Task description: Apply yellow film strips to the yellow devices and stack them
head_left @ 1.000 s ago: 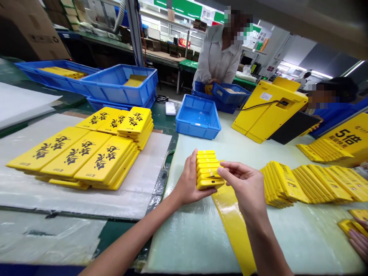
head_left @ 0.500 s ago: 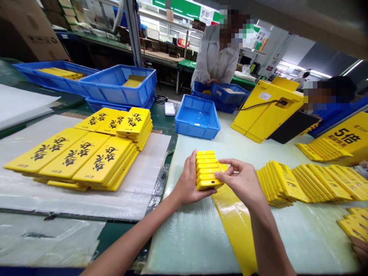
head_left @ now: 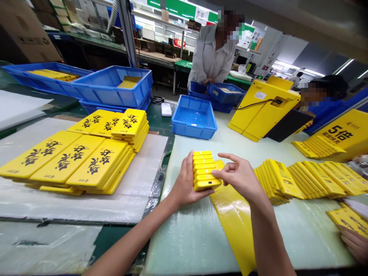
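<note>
My left hand is shut on a stack of narrow yellow plastic cases, held on edge with their ends facing me. My right hand is beside the stack, its thumb against the lower cases and its index finger lifted. A long glossy yellow strip lies on the bench under the hands. To the right, rows of leaning yellow cases stand close to my right hand. To the left, stacks of yellow panels with black calligraphy lie on a white sheet.
An empty blue crate stands just past my hands, and more blue crates hold yellow pieces at back left. A co-worker's hand holds a yellow panel at lower right. Large yellow boards stand at far right.
My right index finger has lifted and straightened away from the stack. The co-worker's hand at lower right has raised a yellow panel. The whole view has shifted slightly.
</note>
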`<action>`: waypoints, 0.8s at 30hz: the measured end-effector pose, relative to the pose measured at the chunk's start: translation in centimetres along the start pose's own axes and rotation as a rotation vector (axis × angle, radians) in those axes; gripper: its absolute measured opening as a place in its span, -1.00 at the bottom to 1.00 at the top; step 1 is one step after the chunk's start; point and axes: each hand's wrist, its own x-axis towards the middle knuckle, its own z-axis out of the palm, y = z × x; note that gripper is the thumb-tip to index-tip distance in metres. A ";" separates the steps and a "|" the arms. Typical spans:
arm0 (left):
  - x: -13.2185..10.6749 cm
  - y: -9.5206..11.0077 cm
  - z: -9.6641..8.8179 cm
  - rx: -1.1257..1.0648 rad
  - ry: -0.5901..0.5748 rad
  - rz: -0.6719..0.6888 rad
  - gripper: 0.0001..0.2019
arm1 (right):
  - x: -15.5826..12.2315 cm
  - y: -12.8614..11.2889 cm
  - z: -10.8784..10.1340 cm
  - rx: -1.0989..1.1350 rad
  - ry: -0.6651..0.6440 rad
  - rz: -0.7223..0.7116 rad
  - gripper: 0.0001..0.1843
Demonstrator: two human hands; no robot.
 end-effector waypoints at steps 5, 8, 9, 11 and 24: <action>-0.1 -0.4 0.0 0.011 0.003 -0.013 0.40 | 0.7 0.4 -0.5 -0.052 0.014 -0.068 -0.24; -0.2 -0.6 0.1 0.030 0.000 -0.003 0.40 | 0.8 0.9 0.1 0.021 -0.028 -0.059 -0.09; -0.2 -0.7 0.1 0.035 -0.001 0.002 0.39 | 0.9 1.1 0.4 0.042 -0.067 -0.067 -0.05; -0.2 -0.8 0.1 0.045 -0.001 0.012 0.38 | 1.0 1.4 0.6 0.117 -0.169 -0.086 -0.04; 0.3 -0.1 0.0 0.017 0.027 -0.013 0.37 | -0.4 14.3 -2.0 -0.396 0.057 -0.114 -0.76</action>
